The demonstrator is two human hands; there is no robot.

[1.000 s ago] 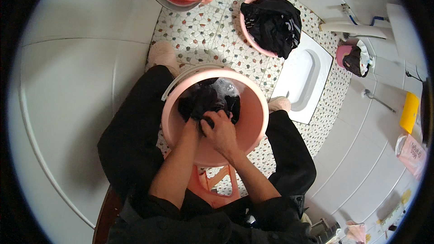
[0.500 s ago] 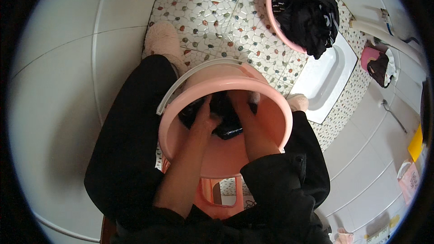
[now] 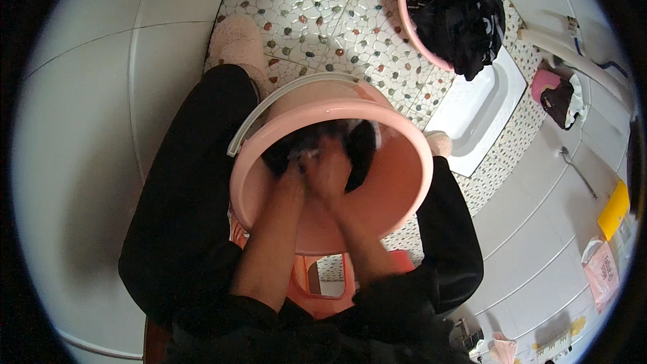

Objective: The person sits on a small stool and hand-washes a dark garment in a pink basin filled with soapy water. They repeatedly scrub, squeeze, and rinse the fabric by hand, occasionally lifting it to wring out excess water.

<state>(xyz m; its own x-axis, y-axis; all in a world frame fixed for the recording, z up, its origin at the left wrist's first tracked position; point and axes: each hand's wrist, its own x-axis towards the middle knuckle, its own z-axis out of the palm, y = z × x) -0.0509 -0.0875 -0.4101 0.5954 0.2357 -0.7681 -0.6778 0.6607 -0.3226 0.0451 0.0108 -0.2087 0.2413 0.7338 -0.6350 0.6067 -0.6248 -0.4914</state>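
Observation:
A pink bucket stands between my knees, its mouth tilted toward me. Inside it lies a wet black cloth, bunched against the far wall; its kind is hard to make out. My left hand is closed on the cloth, a whitish patch like suds by its fingers. Close beside it, my right hand grips the cloth too, slightly blurred, with its fingers partly hidden in the dark folds. Both forearms reach in over the near rim.
A pink basin heaped with black clothes stands at the far right. Next to it is a white squat toilet in the pebble-patterned floor. Under the bucket's near side shows an orange-pink stool. A tiled wall rises at left.
My right hand has moved left and nearer, beside my left hand. The cloth has shifted and bunched differently. The whole view has tilted slightly.

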